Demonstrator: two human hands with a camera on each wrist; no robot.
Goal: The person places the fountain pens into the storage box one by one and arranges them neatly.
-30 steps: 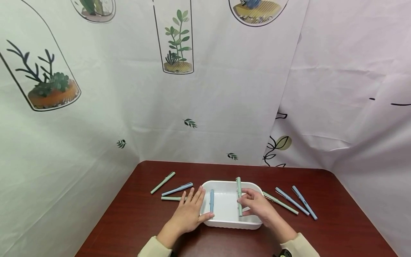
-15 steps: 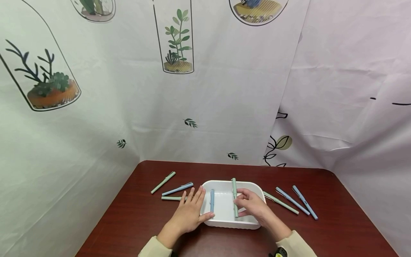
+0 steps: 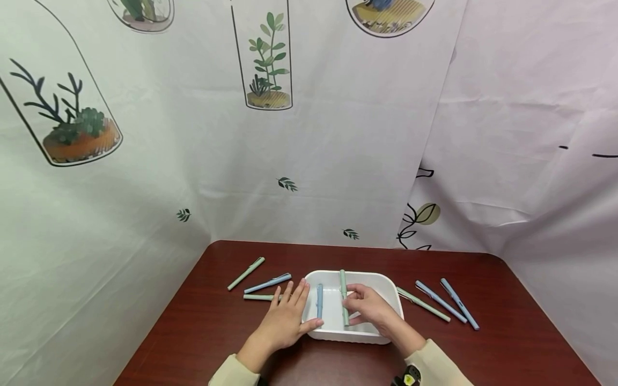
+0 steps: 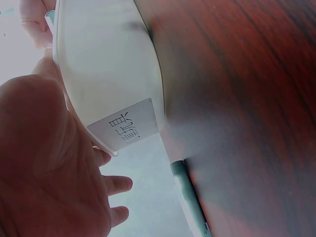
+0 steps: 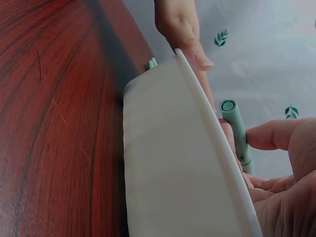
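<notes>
A white plastic tray (image 3: 372,336) stands near the middle of the table. My left hand (image 3: 284,320) rests on its left rim with fingers straight and spread, the thumb over the near left corner. Inside, at the left, lies a blue pen (image 3: 319,300). My right hand (image 3: 369,308) pinches a green pen (image 3: 344,292) between thumb and fingers over the tray, roughly parallel to the blue one. The right wrist view shows the end of this green pen (image 5: 236,121) above the tray's rim.
Left of the tray lie a green pen (image 3: 246,274), a blue pen (image 3: 267,283) and another green pen (image 3: 258,297), partly behind the left hand. To the right are a green pen (image 3: 425,304) and two blue pens (image 3: 440,301) (image 3: 460,304). A printed cloth (image 3: 338,161) hangs behind the table.
My right hand has carried the green pen leftward over the tray, closer to the blue pen. The left hand has stayed on the rim.
</notes>
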